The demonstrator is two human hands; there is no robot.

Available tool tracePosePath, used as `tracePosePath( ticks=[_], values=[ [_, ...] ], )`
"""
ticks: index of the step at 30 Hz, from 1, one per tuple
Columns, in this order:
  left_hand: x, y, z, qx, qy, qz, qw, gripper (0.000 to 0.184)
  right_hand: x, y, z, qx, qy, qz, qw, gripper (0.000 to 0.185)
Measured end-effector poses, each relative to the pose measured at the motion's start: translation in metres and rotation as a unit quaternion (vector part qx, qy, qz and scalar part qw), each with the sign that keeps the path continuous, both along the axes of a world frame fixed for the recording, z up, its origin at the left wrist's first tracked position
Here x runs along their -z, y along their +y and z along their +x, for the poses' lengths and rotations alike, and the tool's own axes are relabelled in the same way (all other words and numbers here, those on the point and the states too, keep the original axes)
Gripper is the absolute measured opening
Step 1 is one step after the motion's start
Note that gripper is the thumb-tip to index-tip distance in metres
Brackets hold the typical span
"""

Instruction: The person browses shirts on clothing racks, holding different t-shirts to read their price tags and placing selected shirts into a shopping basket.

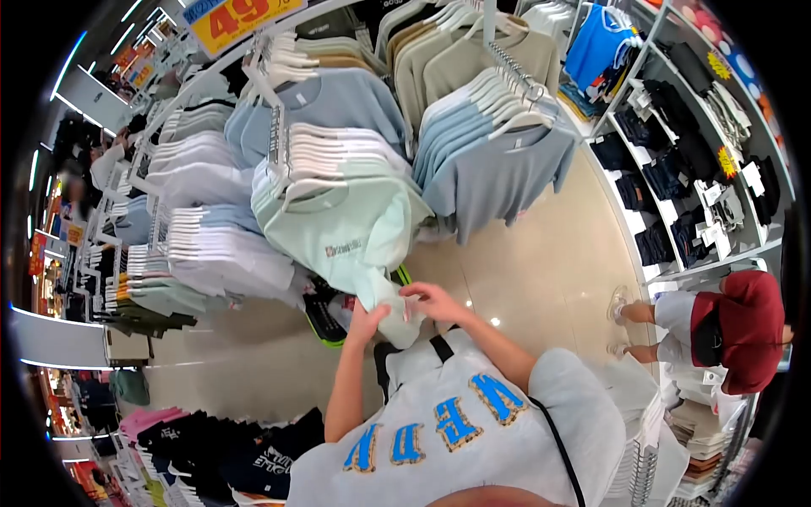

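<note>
A mint green shirt (338,221) with small chest lettering hangs at the front of a rack, and its lower part is drawn toward me. My left hand (368,321) is closed on the hem of this shirt. Beside it, on the right, my right hand (432,302) has its fingers bent at the fabric edge, where a small pale tag seems to be; the fingertips are too small to tell what they hold. White hangers (325,182) carry the shirt and those behind it.
Blue-grey shirts (498,169) hang to the right of the mint one. A black basket with a green rim (332,341) is below my hands. Shelves of folded trousers (667,160) line the right side, near a person in red (748,325). Dark shirts (211,448) hang at lower left.
</note>
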State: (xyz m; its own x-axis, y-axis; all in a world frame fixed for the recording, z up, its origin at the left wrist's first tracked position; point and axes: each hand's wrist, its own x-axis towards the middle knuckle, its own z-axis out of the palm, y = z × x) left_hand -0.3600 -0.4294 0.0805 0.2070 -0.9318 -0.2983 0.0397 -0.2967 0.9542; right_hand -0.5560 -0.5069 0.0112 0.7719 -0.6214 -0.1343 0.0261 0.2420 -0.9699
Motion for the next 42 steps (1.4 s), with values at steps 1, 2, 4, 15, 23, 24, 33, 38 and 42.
tracePosePath(
  ticks=[1,2,4,15,23,24,33,38,42],
  values=[
    [-0.004,0.001,0.000,0.011,0.016,0.005,1.000,0.055,-0.004,0.003,0.003,0.002,-0.001,-0.007,1.000,0.034],
    [-0.007,0.003,0.001,0.012,0.015,0.001,1.000,0.055,-0.008,0.008,0.007,0.010,-0.024,-0.053,0.998,0.035],
    [-0.028,0.005,-0.003,0.003,0.114,0.042,0.993,0.059,-0.020,0.013,0.007,0.017,-0.049,-0.102,0.993,0.037],
    [-0.037,-0.005,-0.018,-0.190,0.333,0.061,0.922,0.042,-0.046,0.017,0.000,-0.177,-0.098,0.104,0.974,0.038],
    [-0.038,-0.026,-0.026,-0.208,0.307,0.068,0.926,0.038,-0.048,0.022,0.012,-0.171,-0.087,0.073,0.979,0.040],
    [-0.037,-0.028,-0.026,-0.204,0.303,0.061,0.929,0.039,-0.052,0.021,0.012,-0.162,-0.083,0.088,0.979,0.040],
    [-0.039,-0.043,-0.031,-0.251,0.267,0.048,0.929,0.035,-0.051,0.020,0.018,-0.077,-0.086,0.217,0.969,0.034],
    [-0.048,-0.034,-0.041,-0.144,0.105,-0.002,0.984,0.038,-0.052,0.015,0.016,0.037,-0.132,0.296,0.945,0.030],
    [-0.061,-0.016,-0.054,0.021,-0.150,-0.084,0.985,0.056,-0.065,0.001,0.007,0.085,-0.158,0.327,0.928,0.025]
  ],
)
